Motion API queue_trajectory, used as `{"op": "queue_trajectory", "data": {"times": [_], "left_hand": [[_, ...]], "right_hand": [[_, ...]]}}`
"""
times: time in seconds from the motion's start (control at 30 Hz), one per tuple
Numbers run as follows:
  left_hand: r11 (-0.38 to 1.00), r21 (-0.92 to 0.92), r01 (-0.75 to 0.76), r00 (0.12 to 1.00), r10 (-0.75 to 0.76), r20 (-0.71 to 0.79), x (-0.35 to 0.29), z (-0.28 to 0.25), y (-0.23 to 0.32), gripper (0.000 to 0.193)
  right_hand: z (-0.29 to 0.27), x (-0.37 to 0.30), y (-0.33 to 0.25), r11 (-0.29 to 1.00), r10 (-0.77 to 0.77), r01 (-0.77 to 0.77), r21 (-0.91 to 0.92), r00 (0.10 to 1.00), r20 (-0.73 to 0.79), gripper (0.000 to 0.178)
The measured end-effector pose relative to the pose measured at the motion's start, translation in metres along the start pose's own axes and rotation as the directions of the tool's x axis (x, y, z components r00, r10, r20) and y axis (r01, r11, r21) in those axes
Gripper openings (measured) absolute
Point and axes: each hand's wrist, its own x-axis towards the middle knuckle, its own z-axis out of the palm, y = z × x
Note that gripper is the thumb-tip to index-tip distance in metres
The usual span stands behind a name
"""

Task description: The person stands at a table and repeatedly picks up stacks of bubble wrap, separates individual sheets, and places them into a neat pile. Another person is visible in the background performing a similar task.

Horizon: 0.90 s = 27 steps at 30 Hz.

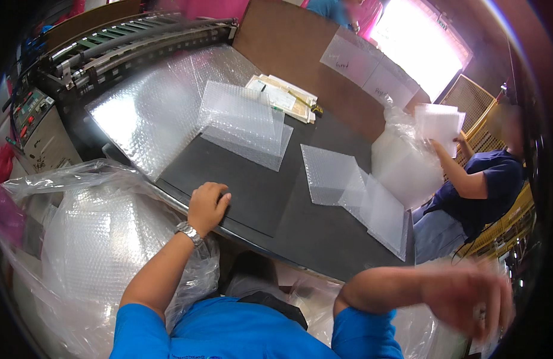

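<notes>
My left hand (209, 206) rests on the near edge of a black tabletop (252, 197), fingers loosely bent, thumb apart, nothing held. My right hand (471, 299) is off the table at the lower right, smeared by motion, so its fingers cannot be read. Beyond my left hand, overlapping bubble wrap sheets (234, 105) lie on the table. Right of the middle, another bubble wrap sheet (327, 173) overlaps a stack of clear sheets (384, 218). A wide length of bubble wrap (151, 102) runs from the machine (139, 48) onto the table.
A control box (40, 131) stands at the left. Below it is a large plastic bag of bubble wrap (103, 239). A board with papers (282, 96) lies at the back. A co-worker (474, 173) at the right holds sheets (438, 128) beside a wrapped bundle (405, 158).
</notes>
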Motion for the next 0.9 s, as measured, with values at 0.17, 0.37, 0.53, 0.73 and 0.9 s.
{"op": "queue_trajectory", "data": {"times": [0.17,0.37,0.53,0.73,0.9], "left_hand": [[0.964,0.267,0.012,0.997,-0.033,0.073,-0.004,0.006,0.005,0.02],[0.94,0.341,-0.013,0.971,-0.069,0.227,0.005,0.008,0.006,0.028],[0.934,0.355,-0.036,0.946,-0.083,0.314,0.011,0.007,0.007,0.031],[0.963,0.269,-0.025,0.879,-0.107,0.465,0.035,0.008,-0.003,0.032],[0.959,0.284,-0.009,0.944,-0.086,0.319,0.114,0.041,-0.022,0.04]], "right_hand": [[-0.12,-0.166,0.055,0.472,0.189,-0.849,-0.238,0.361,-0.913,0.044],[-0.179,-0.33,0.122,-0.311,-0.087,-0.921,0.237,-0.221,-0.971,0.055],[-0.18,-0.34,0.145,-0.691,-0.016,-0.709,0.141,-0.179,-0.984,0.064],[-0.178,-0.341,0.144,-0.721,0.039,-0.689,0.077,-0.151,-0.988,0.065],[-0.182,-0.334,0.137,-0.626,0.106,-0.778,0.059,-0.16,-0.981,0.065]]}}
